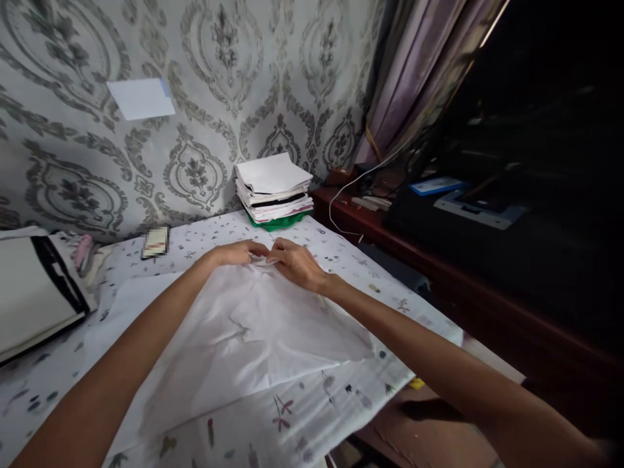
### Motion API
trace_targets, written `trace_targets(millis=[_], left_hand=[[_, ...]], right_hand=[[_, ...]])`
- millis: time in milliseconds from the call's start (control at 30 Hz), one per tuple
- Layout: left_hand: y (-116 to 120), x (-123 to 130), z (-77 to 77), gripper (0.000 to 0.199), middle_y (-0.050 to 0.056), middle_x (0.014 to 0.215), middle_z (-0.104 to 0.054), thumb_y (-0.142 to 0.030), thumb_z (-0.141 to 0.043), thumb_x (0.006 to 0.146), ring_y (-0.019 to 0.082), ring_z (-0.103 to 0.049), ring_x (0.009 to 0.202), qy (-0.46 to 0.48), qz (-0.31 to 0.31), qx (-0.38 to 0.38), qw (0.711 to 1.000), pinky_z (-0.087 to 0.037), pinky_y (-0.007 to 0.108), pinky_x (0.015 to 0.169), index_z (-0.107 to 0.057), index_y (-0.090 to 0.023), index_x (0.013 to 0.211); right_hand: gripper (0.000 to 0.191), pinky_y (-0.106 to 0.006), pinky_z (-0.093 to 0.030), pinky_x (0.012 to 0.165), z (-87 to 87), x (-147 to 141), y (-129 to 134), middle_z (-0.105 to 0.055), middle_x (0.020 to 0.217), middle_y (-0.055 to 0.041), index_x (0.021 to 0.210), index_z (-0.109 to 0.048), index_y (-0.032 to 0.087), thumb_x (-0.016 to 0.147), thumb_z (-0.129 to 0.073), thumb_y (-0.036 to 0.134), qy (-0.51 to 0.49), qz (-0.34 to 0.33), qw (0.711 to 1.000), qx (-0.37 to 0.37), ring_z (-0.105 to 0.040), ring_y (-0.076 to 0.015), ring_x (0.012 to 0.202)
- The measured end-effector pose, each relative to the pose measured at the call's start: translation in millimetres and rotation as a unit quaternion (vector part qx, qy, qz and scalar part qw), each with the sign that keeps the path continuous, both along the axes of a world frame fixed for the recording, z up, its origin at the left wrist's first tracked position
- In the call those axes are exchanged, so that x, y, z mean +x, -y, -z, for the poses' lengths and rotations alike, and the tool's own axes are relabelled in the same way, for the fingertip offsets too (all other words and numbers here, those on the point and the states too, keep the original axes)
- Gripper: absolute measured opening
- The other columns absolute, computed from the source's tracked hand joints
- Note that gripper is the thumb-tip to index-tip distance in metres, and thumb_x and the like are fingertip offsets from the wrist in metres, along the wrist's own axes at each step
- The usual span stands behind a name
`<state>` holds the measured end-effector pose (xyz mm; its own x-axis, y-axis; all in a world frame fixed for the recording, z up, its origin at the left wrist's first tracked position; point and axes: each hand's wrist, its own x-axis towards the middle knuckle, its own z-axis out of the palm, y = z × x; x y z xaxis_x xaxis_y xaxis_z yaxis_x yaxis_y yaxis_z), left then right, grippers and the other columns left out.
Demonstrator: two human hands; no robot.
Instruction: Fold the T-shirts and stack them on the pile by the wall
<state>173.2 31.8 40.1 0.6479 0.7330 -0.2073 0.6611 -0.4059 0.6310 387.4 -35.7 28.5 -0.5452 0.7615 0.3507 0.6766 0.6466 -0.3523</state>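
Observation:
A thin white cloth [287,318] with creases hangs from my fingers and spreads over the printed bed cover toward me. My left hand [241,252] is closed on its far edge, fingers bent over the fabric. Close beside it, my right hand [298,265] pinches the same gathered edge, and the fingertips of both hands almost meet. What kind of cloth item it is, I cannot tell. More white fabric [141,292] lies flat under and beyond my left forearm.
Behind my hands stands a stack of folded cloths [275,179], against the patterned wall [195,140]. A phone-like object [155,242] lies left. Farther left is a pile with a black band [58,273]. A dark red cabinet [370,224] with a white cable [336,195] flanks the right.

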Motion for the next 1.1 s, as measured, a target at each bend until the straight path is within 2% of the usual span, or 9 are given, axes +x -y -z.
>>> trace_targets(millis=[167,300,433,567,667,767,833,967,1100], left_hand=[[3,8,-15.6,0.052,-0.003,0.108,-0.076,-0.015,-0.056,0.056,0.022,-0.066,0.099,-0.022,0.145,-0.180,0.973,-0.052,0.026,0.080,-0.076,-0.027,0.103],[16,8,-26.2,0.045,-0.001,0.086,-0.075,-0.020,-0.063,0.057,0.019,-0.065,0.077,-0.044,0.146,-0.304,0.940,-0.048,0.023,0.061,-0.074,-0.022,0.101],[28,5,-30.9,0.046,-0.002,0.072,-0.070,-0.019,-0.062,0.055,0.016,-0.057,0.060,-0.082,0.127,-0.329,0.932,-0.037,0.022,0.047,-0.073,-0.022,0.099],[22,-3,-45.5,0.027,0.000,0.072,-0.067,-0.020,-0.059,0.063,0.017,-0.058,0.065,-0.092,0.122,-0.210,0.966,-0.043,0.025,0.054,-0.071,-0.021,0.087],[8,-8,-61.2,0.030,0.003,0.084,-0.067,-0.017,-0.055,0.073,0.020,-0.063,0.074,-0.112,0.019,0.006,0.994,-0.050,0.030,0.068,-0.070,-0.019,0.099],[-1,-10,-66.3,0.038,0.009,0.104,-0.066,-0.009,-0.044,0.082,0.025,-0.063,0.099,-0.119,-0.124,0.299,0.939,-0.050,0.037,0.089,-0.064,-0.016,0.114],[-1,-14,-60.8,0.043,0.013,0.121,-0.060,-0.004,-0.038,0.087,0.027,-0.056,0.116,-0.128,-0.153,0.405,0.892,-0.046,0.040,0.099,-0.059,-0.015,0.123],[18,-38,-36.5,0.036,0.012,0.127,-0.055,-0.009,-0.038,0.093,0.025,-0.052,0.122,-0.165,-0.132,0.406,0.889,-0.044,0.038,0.105,-0.057,-0.016,0.123],[61,-81,-6.3,0.032,0.012,0.124,-0.057,-0.018,-0.036,0.093,0.027,-0.055,0.120,-0.165,-0.138,0.359,0.908,-0.046,0.043,0.105,-0.060,-0.018,0.114]], right_hand=[[0.032,-0.030,-0.049,0.076,2.1,19,21,-0.064,0.114,-0.0094,0.102,-0.071,0.026,0.097,-0.041,0.017,-0.025,-0.067,0.991,0.113,-0.059,-0.0213,0.105],[0.028,-0.033,-0.051,0.086,9.5,26,24,-0.061,0.126,-0.0097,0.106,-0.065,0.023,0.095,-0.040,0.016,-0.105,-0.048,0.993,0.038,-0.060,-0.0204,0.110],[0.026,-0.034,-0.050,0.082,13.4,30,24,-0.070,0.104,-0.0055,0.121,-0.057,0.024,0.098,-0.046,0.030,-0.074,0.023,0.992,-0.097,-0.064,-0.0204,0.090],[0.041,-0.034,-0.047,0.081,11.8,33,21,-0.072,0.099,-0.0062,0.128,-0.058,0.025,0.093,-0.061,0.045,0.019,0.068,0.984,-0.161,-0.066,-0.0249,0.094],[0.036,-0.032,-0.046,0.078,9.8,33,6,-0.073,0.100,-0.0063,0.128,-0.061,0.026,0.094,-0.060,0.038,0.021,0.138,0.981,-0.135,-0.067,-0.0247,0.094],[0.036,-0.032,-0.046,0.077,10.5,32,-20,-0.071,0.111,-0.0076,0.130,-0.060,0.024,0.095,-0.052,0.021,-0.010,0.215,0.975,-0.051,-0.066,-0.0232,0.092],[0.042,-0.033,-0.047,0.076,14.7,32,-39,-0.067,0.121,-0.0096,0.130,-0.059,0.023,0.092,-0.048,0.013,-0.018,0.252,0.967,-0.027,-0.066,-0.0232,0.093],[0.041,-0.035,-0.050,0.077,30.8,38,-55,-0.062,0.127,-0.0135,0.127,-0.060,0.020,0.089,-0.047,0.011,-0.016,0.295,0.953,-0.073,-0.065,-0.0248,0.096],[0.034,-0.036,-0.050,0.081,44.2,51,-35,-0.060,0.127,-0.0141,0.126,-0.060,0.019,0.095,-0.047,0.024,-0.018,0.270,0.958,-0.093,-0.065,-0.0248,0.097]])
